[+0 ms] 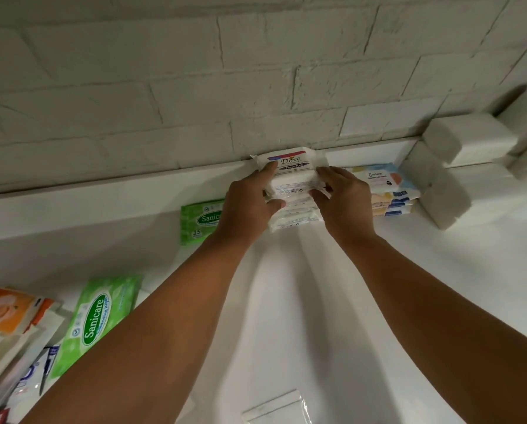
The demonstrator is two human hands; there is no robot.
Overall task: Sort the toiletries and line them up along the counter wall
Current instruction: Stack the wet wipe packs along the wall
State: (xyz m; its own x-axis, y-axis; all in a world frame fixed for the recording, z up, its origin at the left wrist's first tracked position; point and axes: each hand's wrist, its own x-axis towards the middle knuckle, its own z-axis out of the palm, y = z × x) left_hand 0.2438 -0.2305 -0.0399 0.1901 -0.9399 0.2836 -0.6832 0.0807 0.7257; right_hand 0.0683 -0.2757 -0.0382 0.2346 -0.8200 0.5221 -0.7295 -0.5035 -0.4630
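Note:
A stack of white Dove wipe packs (pixel 292 166) stands against the white brick wall on the white counter (pixel 286 286). My left hand (pixel 250 203) grips the stack's left side, thumb on its front. My right hand (pixel 341 197) grips its right side. Right of it lies a stack of pastel blue and peach wipe packs (pixel 387 188). A green Sanicare pack (pixel 198 218) lies just left of my left hand, partly hidden by it. A second green Sanicare pack (pixel 97 319) lies nearer on the left.
White tissue packs (pixel 467 142) are piled along the wall at the right. A heap of mixed packets, one orange (pixel 5 310), sits at the lower left. A clear plastic packet (pixel 274 408) lies at the bottom centre.

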